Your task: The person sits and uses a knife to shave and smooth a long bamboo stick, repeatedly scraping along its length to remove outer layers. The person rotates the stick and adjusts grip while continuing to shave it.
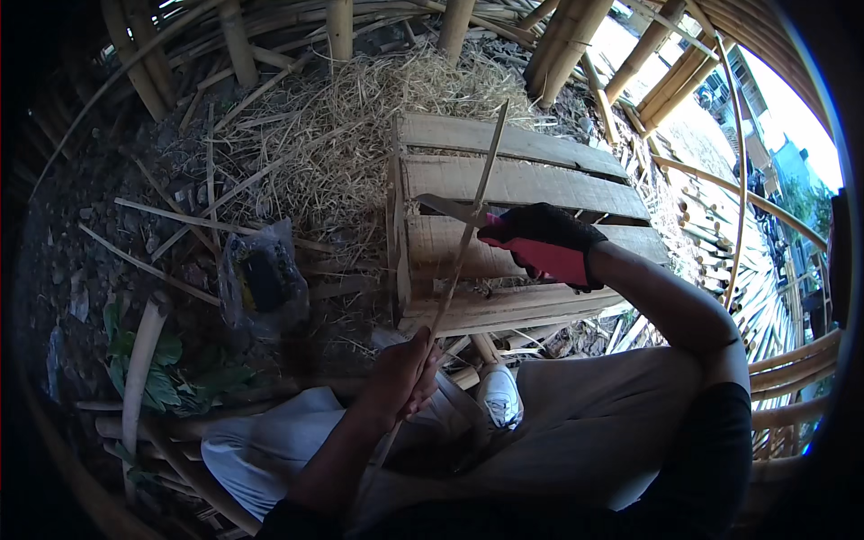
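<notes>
My bare left hand (pixel 405 376) is closed round the lower part of a long, thin bamboo strip (pixel 481 175). The strip slants up and away across a slatted wooden crate (pixel 504 180), its far end above the top slat. My right hand (pixel 544 247), in a black and pink glove, grips a knife (pixel 447 208). The handle is mostly hidden in the glove. The blade points left and crosses the strip, seemingly against it, about midway between my left hand and the strip's far end.
Pale shavings (pixel 333 135) are heaped behind and left of the crate. A clear plastic bag (pixel 263 274) with a dark object inside lies on the ground at left. Bamboo poles (pixel 340 31) stand at the back, and a cut pole (pixel 144 360) rises near left. My white shoe (pixel 499 396) is below the crate.
</notes>
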Available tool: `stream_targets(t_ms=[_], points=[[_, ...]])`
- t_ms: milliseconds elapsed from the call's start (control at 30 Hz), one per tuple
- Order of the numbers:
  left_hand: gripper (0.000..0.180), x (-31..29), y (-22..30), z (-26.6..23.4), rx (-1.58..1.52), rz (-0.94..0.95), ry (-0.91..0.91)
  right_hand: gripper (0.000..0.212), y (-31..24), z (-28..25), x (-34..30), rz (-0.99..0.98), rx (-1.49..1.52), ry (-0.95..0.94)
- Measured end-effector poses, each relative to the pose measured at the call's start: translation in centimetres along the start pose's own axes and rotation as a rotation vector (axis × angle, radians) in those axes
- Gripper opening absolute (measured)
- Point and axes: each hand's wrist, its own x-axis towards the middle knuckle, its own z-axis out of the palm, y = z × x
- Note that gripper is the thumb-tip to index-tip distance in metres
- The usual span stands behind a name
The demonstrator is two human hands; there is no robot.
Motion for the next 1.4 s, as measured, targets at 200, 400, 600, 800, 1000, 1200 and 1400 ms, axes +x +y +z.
stream_targets(t_ms=[200, 400, 600, 800, 1000, 1200, 1400], points=[[0.047, 0.2, 0.1, 0.0, 0.007, 0.011, -0.008, 0.033, 0.5, 2.6, -0.2, -0.462, -0.52, 0.497], [0.047, 0.1, 0.3, 0.1, 0.011, 0.008, -0.001, 0.027, 0.6, 4.6, -0.5, -0.584, -0.879, 0.806], [0.048, -0.1, 0.4, 0.3, 0.043, -0.001, 0.004, 0.025, 1.4, 5.5, 0.8, -0.674, -0.85, 0.92], [0.049, -0.1, 0.2, -0.1, 0.0, 0.021, -0.045, 0.023, 0.0, 4.8, 0.0, -0.614, -0.93, 0.828], [0.048, -0.3, 0.3, 0.1, 0.005, 0.024, -0.04, 0.026, -0.6, 3.6, -0.4, -0.524, -0.994, 0.648], [0.044, -0.3, 0.4, 0.4, -0.014, 0.02, -0.035, 0.03, -0.7, 2.4, 0.2, -0.536, -1.064, 0.563], [0.046, -0.2, 0.1, 0.4, 0.016, 0.043, -0.004, 0.02, -0.5, 4.1, 0.1, -0.458, -0.952, 0.777]])
